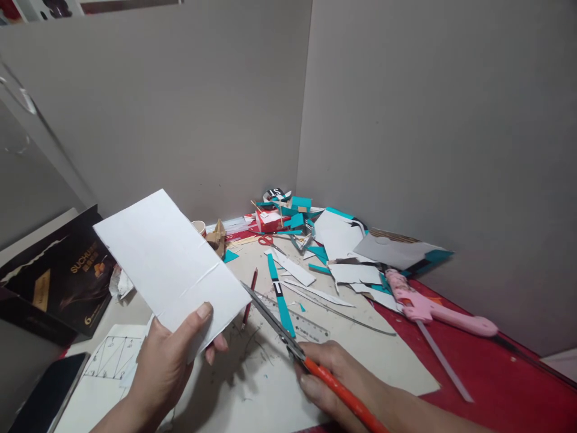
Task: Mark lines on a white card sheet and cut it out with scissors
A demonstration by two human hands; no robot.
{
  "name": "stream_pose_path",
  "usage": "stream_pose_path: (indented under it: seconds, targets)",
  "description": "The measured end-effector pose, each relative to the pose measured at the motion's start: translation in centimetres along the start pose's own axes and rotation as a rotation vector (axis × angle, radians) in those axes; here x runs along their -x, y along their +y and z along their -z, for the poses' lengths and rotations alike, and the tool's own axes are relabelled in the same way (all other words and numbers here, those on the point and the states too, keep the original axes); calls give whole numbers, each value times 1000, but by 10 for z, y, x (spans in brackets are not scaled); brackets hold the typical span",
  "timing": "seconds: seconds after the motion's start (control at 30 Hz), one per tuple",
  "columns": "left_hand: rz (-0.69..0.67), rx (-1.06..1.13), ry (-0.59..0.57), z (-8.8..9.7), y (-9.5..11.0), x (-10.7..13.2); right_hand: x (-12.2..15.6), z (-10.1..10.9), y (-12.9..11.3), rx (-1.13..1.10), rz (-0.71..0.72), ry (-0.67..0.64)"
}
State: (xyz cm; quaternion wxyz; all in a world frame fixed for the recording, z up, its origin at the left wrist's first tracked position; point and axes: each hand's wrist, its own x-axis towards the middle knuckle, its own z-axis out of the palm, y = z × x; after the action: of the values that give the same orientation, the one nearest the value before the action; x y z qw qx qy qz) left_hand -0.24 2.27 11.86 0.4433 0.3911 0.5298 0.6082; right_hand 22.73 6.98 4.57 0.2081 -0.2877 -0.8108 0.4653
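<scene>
My left hand (175, 355) grips a white rectangle of cardboard (166, 258) near its lower end, thumb on top and fingers underneath. Faint creases run across the card. In my right hand (333, 376) is a pair of scissors (288, 340) with orange-red handles, closed fingers around the grips. The blades point up and left, their tip by the card's right corner; whether they touch it I cannot tell. Below them on the work surface lie a dark red pencil (250, 297), a teal strip of card (280, 294) and a clear ruler (309, 325).
Card scraps (356, 272) and small red scissors (267, 240) lie at the back. A pink glue gun (437, 310) with a glue stick rests on the red cloth (487, 367) at right. At left are a black box (58, 276), a phone (49, 391) and a drawn sheet (110, 358).
</scene>
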Motion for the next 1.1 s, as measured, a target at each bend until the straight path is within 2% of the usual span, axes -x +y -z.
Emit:
stream_pose_path:
  seconds: [0.4, 0.7, 1.1]
  targets:
    - [17, -2, -12, 0, -1, 0, 2, 1, -3, 73, -13, -3]
    - [5, -36, -35, 5, -6, -2, 0, 3, -3, 16, -14, -6]
    - [35, -50, -7, 0, -1, 1, 0, -2, -1, -31, -4, -21]
